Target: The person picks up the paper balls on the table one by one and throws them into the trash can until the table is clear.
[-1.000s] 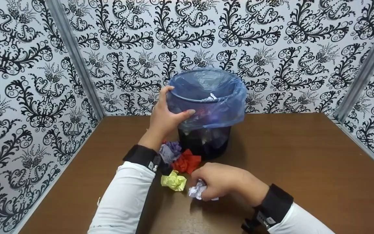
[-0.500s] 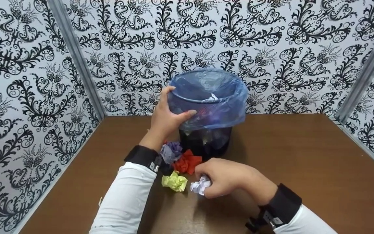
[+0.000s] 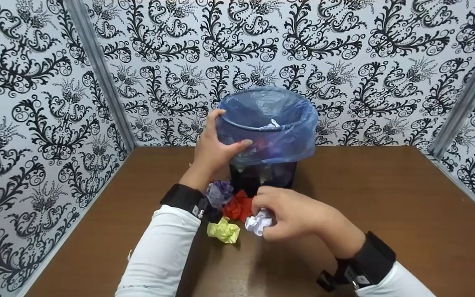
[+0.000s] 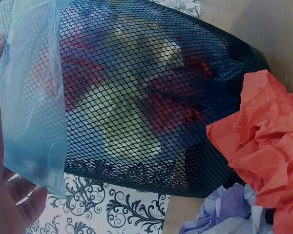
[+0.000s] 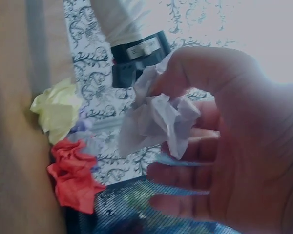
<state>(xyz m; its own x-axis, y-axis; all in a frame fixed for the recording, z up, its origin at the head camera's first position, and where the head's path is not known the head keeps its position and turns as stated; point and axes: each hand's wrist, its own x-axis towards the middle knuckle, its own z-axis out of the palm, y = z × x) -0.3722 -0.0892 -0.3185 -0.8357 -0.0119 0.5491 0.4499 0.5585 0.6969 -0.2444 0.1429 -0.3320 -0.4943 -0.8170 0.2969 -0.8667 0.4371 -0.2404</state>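
Note:
My left hand [image 3: 213, 149] grips the side of a black mesh wastebasket [image 3: 276, 175], thumb and fingers spread over the blue plastic liner [image 3: 287, 144] near the rim. Through the mesh, crumpled papers [image 4: 132, 126] show inside, in the left wrist view. In front of the basket, my right hand [image 3: 299, 214] pinches a crumpled white paper ball [image 5: 158, 122] between thumb and fingers, held above the table. Just left of it lie a red crumpled paper [image 3: 237, 206], a yellow one [image 3: 224, 231] and a purple one [image 3: 220, 192], partly behind my left wrist.
The brown wooden table [image 3: 386, 214] extends to both sides of the basket. Patterned black-and-white panels [image 3: 171, 74] stand behind and at the sides, joined by grey metal posts [image 3: 101, 78]. Each wrist wears a black strap [image 3: 182, 200] with a small camera.
My right hand has lifted the white paper ball off the table and moved it slightly up and towards the basket. The left hand keeps its hold on the basket.

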